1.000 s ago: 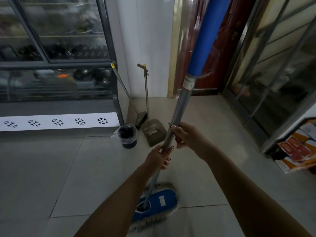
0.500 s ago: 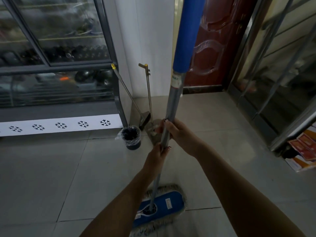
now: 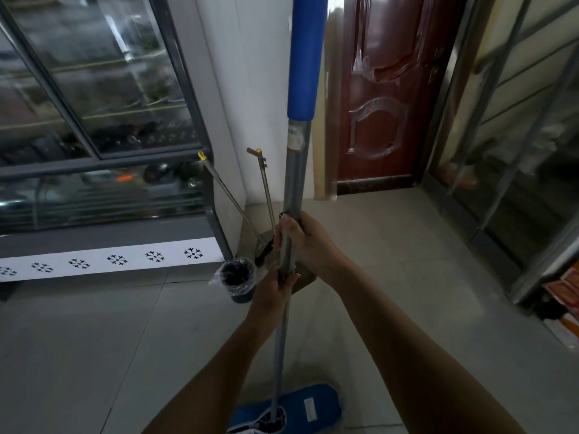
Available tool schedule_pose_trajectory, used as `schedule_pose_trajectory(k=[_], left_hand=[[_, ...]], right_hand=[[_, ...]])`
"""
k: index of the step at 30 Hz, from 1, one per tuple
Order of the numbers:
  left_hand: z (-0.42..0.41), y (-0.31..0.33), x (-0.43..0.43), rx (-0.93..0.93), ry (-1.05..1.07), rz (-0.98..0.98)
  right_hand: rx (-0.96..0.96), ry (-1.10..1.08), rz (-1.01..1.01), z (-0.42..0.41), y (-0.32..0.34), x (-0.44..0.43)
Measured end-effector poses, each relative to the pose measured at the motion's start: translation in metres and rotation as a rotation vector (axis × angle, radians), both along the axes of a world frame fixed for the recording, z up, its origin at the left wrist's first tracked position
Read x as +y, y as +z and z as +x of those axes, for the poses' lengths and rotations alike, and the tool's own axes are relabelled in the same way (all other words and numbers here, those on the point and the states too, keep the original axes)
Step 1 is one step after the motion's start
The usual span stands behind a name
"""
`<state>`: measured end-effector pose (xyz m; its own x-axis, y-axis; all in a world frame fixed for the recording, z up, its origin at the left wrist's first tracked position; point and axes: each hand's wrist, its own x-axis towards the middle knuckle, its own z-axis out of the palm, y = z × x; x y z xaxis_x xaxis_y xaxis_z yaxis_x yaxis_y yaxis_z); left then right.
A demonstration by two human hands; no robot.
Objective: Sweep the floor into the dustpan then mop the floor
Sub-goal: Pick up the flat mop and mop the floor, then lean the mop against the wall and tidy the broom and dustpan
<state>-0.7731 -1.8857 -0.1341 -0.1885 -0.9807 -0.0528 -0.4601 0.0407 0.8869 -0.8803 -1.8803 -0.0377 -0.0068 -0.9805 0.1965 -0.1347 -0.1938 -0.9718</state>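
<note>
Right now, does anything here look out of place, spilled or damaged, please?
Nothing stands out. The left hand and right hand grip the mop handle, mop head flat on the floor; broom and dustpan lean in the corner beside an upright bin.

Both hands grip the upright mop pole (image 3: pixel 294 183), the right hand (image 3: pixel 308 242) just above the left hand (image 3: pixel 274 286), with the blue mop head (image 3: pixel 308 408) on the floor at the pole's foot. Just behind the pole, a broom (image 3: pixel 232 203) and dustpan (image 3: pixel 268 195) lean at the wall. A small lined bin (image 3: pixel 239 285) stands left of the pole and a brown door (image 3: pixel 385 104) stands to its right.
</note>
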Motion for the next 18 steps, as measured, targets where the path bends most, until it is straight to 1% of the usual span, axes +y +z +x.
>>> schedule_pose_trajectory(k=[3, 9, 16, 18], left_hand=[[-0.025, 0.021, -0.011, 0.042, 0.024, -0.057], [-0.078, 0.06, -0.024, 0.111, -0.014, -0.118], [-0.142, 0.097, -0.04, 0.097, -0.148, -0.19], [-0.163, 0.104, -0.048, 0.126, -0.176, -0.201]], right_hand=[[-0.091, 0.008, -0.006, -0.021, 0.022, -0.01], [-0.152, -0.099, -0.067, -0.061, 0.067, -0.022], [-0.14, -0.196, -0.171, -0.12, 0.102, -0.034], [-0.114, -0.212, -0.195, -0.138, 0.111, -0.039]])
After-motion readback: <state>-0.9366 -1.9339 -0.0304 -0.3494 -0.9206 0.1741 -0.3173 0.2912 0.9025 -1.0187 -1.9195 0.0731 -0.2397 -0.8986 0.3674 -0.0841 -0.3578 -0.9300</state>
